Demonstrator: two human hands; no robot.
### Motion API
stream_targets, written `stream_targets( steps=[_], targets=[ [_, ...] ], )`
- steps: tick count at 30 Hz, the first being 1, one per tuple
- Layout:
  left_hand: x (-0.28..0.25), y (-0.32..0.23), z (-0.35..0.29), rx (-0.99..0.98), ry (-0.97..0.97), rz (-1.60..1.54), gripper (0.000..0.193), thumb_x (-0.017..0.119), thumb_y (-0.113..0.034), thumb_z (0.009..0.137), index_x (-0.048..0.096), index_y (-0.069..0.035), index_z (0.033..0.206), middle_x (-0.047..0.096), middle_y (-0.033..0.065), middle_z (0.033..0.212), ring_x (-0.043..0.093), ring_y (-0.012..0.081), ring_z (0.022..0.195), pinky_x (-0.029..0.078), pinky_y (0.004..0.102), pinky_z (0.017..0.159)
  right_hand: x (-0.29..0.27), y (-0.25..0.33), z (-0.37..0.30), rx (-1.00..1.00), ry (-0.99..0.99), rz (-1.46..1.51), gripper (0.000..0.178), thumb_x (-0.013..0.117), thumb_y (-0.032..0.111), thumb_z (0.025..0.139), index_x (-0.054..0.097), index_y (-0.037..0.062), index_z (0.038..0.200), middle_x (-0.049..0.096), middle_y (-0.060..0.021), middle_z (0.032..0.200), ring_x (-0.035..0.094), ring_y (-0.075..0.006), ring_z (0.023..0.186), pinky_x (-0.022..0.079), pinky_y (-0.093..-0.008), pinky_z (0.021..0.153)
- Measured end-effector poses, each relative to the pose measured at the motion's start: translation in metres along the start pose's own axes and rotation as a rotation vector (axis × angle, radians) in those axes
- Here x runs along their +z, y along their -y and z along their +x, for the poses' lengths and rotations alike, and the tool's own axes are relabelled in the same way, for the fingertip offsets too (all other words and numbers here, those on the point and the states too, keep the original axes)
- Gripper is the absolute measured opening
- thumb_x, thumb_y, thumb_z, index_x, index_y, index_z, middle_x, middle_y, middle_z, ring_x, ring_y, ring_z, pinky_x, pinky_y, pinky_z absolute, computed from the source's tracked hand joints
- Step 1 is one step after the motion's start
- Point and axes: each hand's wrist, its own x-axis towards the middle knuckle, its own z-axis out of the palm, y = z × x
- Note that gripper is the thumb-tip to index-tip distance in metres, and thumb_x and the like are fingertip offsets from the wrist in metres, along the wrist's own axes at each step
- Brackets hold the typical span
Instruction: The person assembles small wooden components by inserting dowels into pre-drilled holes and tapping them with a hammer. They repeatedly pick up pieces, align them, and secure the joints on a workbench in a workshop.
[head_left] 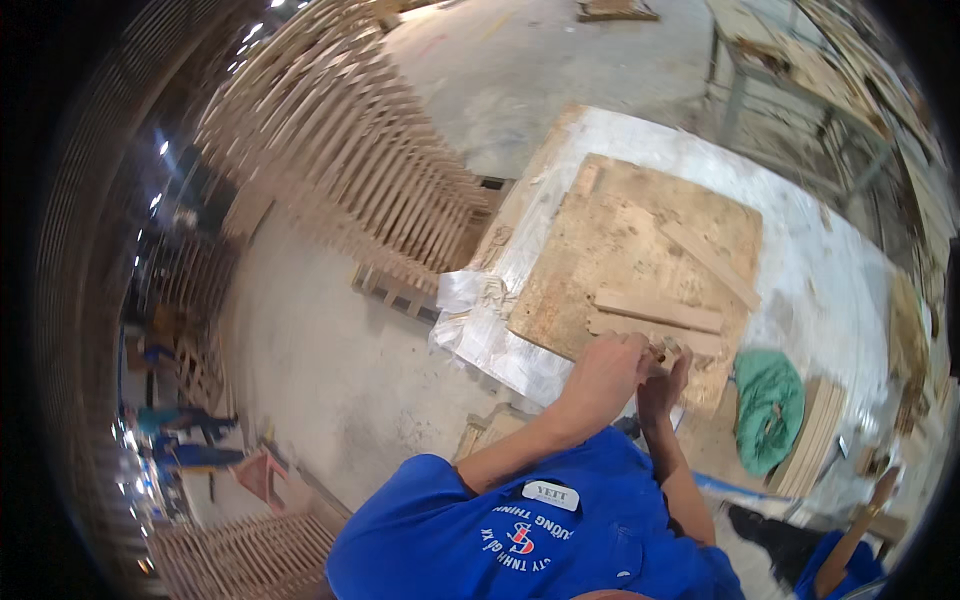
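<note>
Both my hands are together at the near edge of a worn plywood board. My left hand is closed, fingers bent toward the right one. My right hand pinches close beside it. Between the fingertips is something small and brownish, too small and covered to make out. Just beyond my hands lies a pale wooden strip, with another strip alongside, nearer to me and partly behind my fingers. A third strip lies slanted on the right of the board. A short wood piece rests at the far left corner.
White plastic sheeting covers the table under the board. At right sit a green cloth bundle and stacked strips. Tall slat stacks stand left on a pallet. Another person's arm shows lower right; a metal-framed bench stands far right.
</note>
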Motion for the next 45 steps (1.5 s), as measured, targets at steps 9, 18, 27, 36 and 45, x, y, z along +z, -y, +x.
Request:
stream_targets(
  steps=[9, 18, 27, 36, 45],
  targets=[
    [-0.01, 0.007, -0.014, -0.034, 0.001, -0.155, 0.016, 0.063, -0.014, 0.089, 0.065, 0.002, 0.088, 0.067, 0.022, 0.077, 0.067, 0.0411, 0.079, 0.053, 0.0486, 0.073, 0.006, 0.037, -0.008, 0.307, 0.013, 0.299, 0.022, 0.054, 0.024, 0.105, 0.049, 0.004, 0.112, 0.053, -0.0079, 0.107, 0.058, -0.0188, 0.091, 0.054, -0.0308, 0.072],
    [-0.007, 0.017, -0.008, -0.043, -0.009, -0.133, 0.021, 0.063, -0.02, 0.091, 0.068, 0.0, 0.088, 0.068, 0.0216, 0.08, 0.068, 0.041, 0.079, 0.053, 0.0477, 0.073, 0.005, 0.016, -0.01, 0.403, 0.046, 0.477, 0.046, 0.065, 0.018, 0.092, 0.052, 0.0034, 0.134, 0.059, -0.0147, 0.129, 0.061, -0.027, 0.117, 0.05, -0.0405, 0.098],
    [-0.001, 0.121, -0.011, -0.71, -0.356, -1.618, 0.028, 0.065, -0.018, 0.099, 0.059, -0.002, 0.121, 0.06, 0.0061, 0.1, 0.063, 0.0202, 0.099, 0.054, 0.0335, 0.087, 0.003, -0.008, -0.005, 0.061, 0.013, -0.207, 0.07, 0.088, 0.025, 0.072, 0.054, 0.005, 0.13, 0.056, -0.0177, 0.124, 0.051, -0.0388, 0.119, 0.043, -0.0494, 0.1],
    [-0.031, 0.029, -0.009, -0.221, 0.015, -1.221, 0.037, 0.063, -0.005, 0.099, 0.053, 0.004, 0.134, 0.059, 0.0158, 0.119, 0.063, 0.0319, 0.121, 0.058, 0.0347, 0.099, -0.018, 0.013, 0.018, -0.059, -0.02, -0.127, 0.048, 0.086, 0.014, 0.075, 0.06, 0.0007, 0.113, 0.06, -0.0124, 0.11, 0.064, -0.024, 0.097, 0.053, -0.0344, 0.082],
    [-0.036, -0.018, 0.002, 0.051, 0.058, -0.43, 0.024, 0.067, -0.006, 0.098, 0.067, 0.006, 0.119, 0.073, 0.0104, 0.102, 0.071, 0.0163, 0.099, 0.054, 0.0277, 0.083, -0.02, 0.008, 0.018, -0.064, -0.073, -0.118, 0.056, 0.088, 0.014, 0.07, 0.059, -0.0006, 0.116, 0.059, -0.0142, 0.105, 0.059, -0.0303, 0.098, 0.05, -0.0406, 0.086]
  ],
)
